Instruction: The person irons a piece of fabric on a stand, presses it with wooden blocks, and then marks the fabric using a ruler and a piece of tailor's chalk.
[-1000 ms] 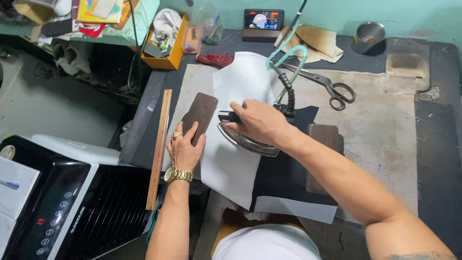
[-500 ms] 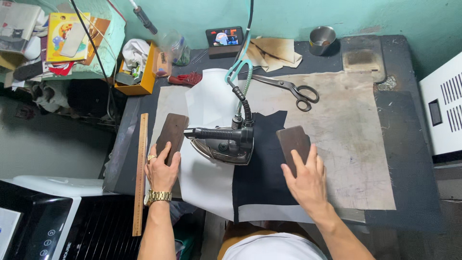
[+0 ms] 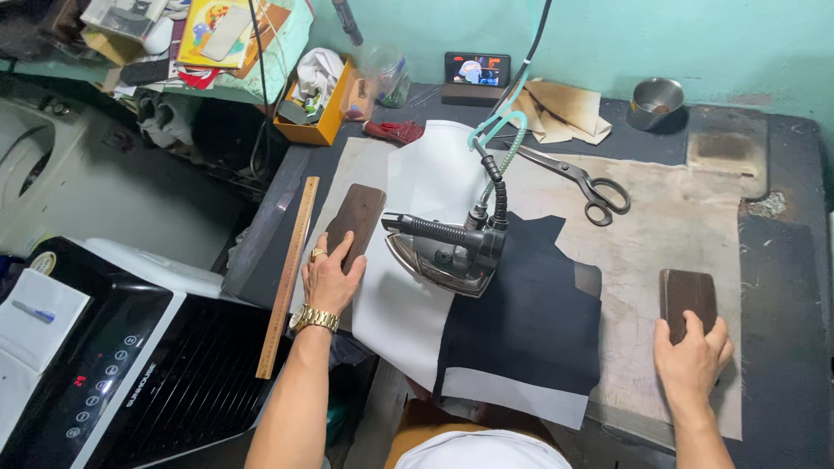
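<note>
Right hand (image 3: 691,360) slid its block (image 3: 688,300) rightward; each open-gripped hand, left (image 3: 328,280) included, presses one of two blocks.

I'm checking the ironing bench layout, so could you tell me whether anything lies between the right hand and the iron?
Only flat fabric does: the right hand rests on a wooden block, and dark cloth lies between it and the iron. Nothing upright intervenes.

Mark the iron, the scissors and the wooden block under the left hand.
iron (image 3: 443,252), head view, on its body below the handle.
scissors (image 3: 569,174), head view, on the blades.
wooden block (image 3: 358,213), head view, on its bare upper half.
</note>
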